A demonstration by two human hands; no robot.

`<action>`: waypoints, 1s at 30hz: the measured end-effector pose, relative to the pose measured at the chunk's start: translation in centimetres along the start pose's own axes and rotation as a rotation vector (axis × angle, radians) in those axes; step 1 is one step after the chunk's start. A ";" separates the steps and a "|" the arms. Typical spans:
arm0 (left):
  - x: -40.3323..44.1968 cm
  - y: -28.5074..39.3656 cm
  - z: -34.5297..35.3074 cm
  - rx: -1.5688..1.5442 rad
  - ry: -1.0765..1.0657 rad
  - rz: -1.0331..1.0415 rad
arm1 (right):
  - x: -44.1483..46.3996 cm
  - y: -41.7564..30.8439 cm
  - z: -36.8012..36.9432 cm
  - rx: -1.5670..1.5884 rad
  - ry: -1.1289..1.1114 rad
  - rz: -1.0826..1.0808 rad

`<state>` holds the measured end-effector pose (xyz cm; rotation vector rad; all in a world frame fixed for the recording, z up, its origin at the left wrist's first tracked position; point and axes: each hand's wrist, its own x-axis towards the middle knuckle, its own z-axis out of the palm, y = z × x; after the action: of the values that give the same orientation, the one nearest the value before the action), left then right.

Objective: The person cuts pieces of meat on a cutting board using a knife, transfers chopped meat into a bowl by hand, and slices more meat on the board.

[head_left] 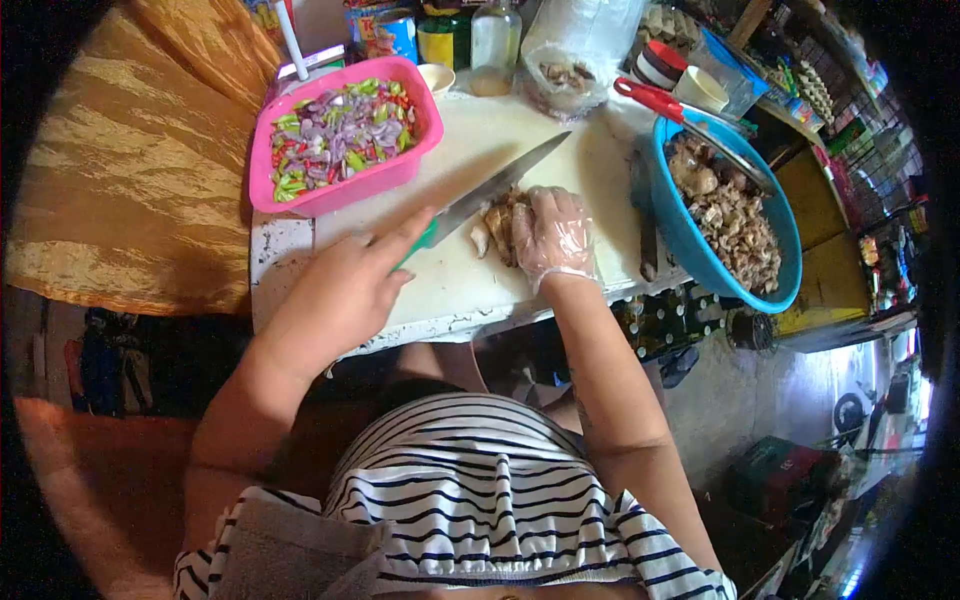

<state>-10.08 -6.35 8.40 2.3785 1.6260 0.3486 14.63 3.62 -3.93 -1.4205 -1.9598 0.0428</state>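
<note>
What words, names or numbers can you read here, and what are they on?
None that I can read for sure.
Blue container at the back: bright lettering, too small and blurry.
Jar with yellow next to it: too blurry to read.
Red and green box on the floor: a pale mark, not readable.
Knife blade: no writing that I can see.
</note>
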 end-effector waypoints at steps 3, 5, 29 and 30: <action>-1.5 -0.3 -0.2 0.060 -0.125 -0.031 | 0.0 0.0 0.2 -0.045 -0.013 -0.065; -1.4 -0.2 0.2 0.070 -0.204 -0.059 | 0.1 0.1 0.4 -0.041 -0.033 -0.086; -2.0 -0.6 -0.1 0.086 -0.153 0.009 | -0.6 -0.3 -1.1 0.014 -0.058 -0.087; -2.0 -0.4 -0.2 0.087 -0.180 -0.035 | -0.6 -0.3 -0.9 0.021 -0.068 -0.090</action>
<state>-11.22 -8.00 8.32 2.3626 1.6283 0.0559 14.93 2.70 -3.41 -1.3319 -2.0705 0.0712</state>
